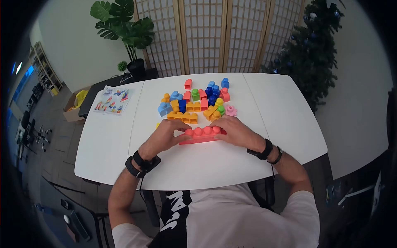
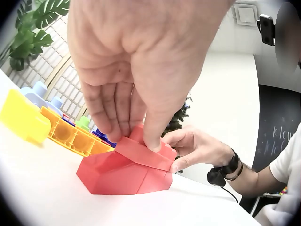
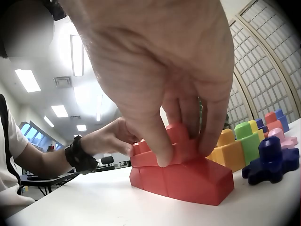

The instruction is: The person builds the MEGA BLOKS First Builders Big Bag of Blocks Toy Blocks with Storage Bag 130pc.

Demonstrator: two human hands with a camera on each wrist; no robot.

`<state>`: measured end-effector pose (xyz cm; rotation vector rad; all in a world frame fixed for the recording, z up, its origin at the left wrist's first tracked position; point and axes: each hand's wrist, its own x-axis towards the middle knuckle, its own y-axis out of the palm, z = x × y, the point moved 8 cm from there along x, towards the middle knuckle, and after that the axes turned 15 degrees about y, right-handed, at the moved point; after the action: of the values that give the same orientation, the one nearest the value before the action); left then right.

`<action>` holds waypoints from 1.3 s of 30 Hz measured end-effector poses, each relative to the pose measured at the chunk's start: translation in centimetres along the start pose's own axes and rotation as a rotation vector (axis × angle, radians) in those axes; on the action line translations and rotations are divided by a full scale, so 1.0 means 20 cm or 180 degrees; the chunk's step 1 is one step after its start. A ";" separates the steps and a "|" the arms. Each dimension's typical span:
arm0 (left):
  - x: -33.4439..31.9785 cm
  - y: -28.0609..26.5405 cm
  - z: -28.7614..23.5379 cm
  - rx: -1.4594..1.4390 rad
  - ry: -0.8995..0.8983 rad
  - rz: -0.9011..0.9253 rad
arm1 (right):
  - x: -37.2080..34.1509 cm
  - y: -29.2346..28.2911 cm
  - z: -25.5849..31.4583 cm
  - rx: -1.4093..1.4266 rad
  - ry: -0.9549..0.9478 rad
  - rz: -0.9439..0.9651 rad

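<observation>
A long red brick (image 1: 198, 132) with a row of round studs lies on top of a red boat-shaped base (image 2: 120, 175) with slanted ends, at the near middle of the white table. My left hand (image 1: 167, 133) pinches the brick's left end, thumb on the near side and fingers behind. At the other end, my right hand (image 1: 239, 131) grips it the same way, its thumb (image 3: 162, 150) against the near face. In the right wrist view a thin seam runs between the brick and the base (image 3: 200, 181), which stands flat on the table.
Beyond my hands lie many loose bricks, including a long orange brick (image 1: 182, 118), a pink flower-shaped piece (image 1: 230, 110) and a green brick (image 1: 195, 95). A yellow brick (image 2: 23, 117) is left of my left hand. A printed bag (image 1: 112, 100) lies at the table's far left.
</observation>
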<state>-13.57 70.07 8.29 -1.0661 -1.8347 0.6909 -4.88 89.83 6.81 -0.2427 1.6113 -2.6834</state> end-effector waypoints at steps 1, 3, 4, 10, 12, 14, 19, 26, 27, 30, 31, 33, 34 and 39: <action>0.00 0.00 0.00 0.0014 0.0006 0.0019 | 0.01 0.00 0.00 -0.0051 -0.0036 0.0022; 0.01 0.01 0.00 0.0022 0.0028 0.0033 | 0.01 0.01 0.01 -0.0093 -0.0068 0.0050; 0.01 0.01 0.00 0.0049 0.0065 0.0034 | 0.01 0.00 0.01 -0.0092 -0.0080 0.0051; 0.01 0.02 -0.03 0.0150 0.0035 0.0062 | 0.02 -0.01 0.04 -0.0096 -0.0108 0.0080; 0.01 0.02 -0.04 0.0155 0.0052 0.0076 | 0.01 0.00 0.06 -0.0116 -0.0135 0.0075; 0.01 0.03 -0.05 0.0150 0.0058 0.0093 | 0.01 0.02 0.05 -0.0180 -0.0160 0.0014; 0.04 0.05 -0.08 0.0290 0.0302 0.0328 | 0.02 0.04 0.05 -0.0202 -0.0290 0.0005; 0.07 0.08 -0.07 0.0530 0.0264 0.0570 | 0.05 0.08 0.05 -0.0368 -0.0333 0.0167; 0.08 0.08 -0.06 0.0642 0.0229 0.0638 | 0.05 0.08 0.05 -0.0367 -0.0335 0.0177; 0.09 0.09 -0.05 0.0755 0.0146 0.0740 | 0.05 0.10 0.05 -0.0316 -0.0445 0.0189; 0.09 0.10 -0.04 0.0767 0.0104 0.0773 | 0.06 0.12 0.04 -0.0393 -0.0398 0.0303; 0.10 0.10 -0.04 0.0781 0.0133 0.0784 | 0.06 0.14 0.04 -0.0474 -0.0366 0.0433; 0.10 0.10 -0.04 0.0806 0.0176 0.0800 | 0.06 0.14 0.04 -0.0463 -0.0349 0.0449; 0.11 0.11 -0.01 0.0787 0.0078 0.0892 | 0.07 0.16 0.02 -0.0458 -0.0371 0.0455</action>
<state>-13.12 73.03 7.51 -1.1691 -1.5453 1.0362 -6.49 87.84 4.44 -0.2681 1.7181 -2.4063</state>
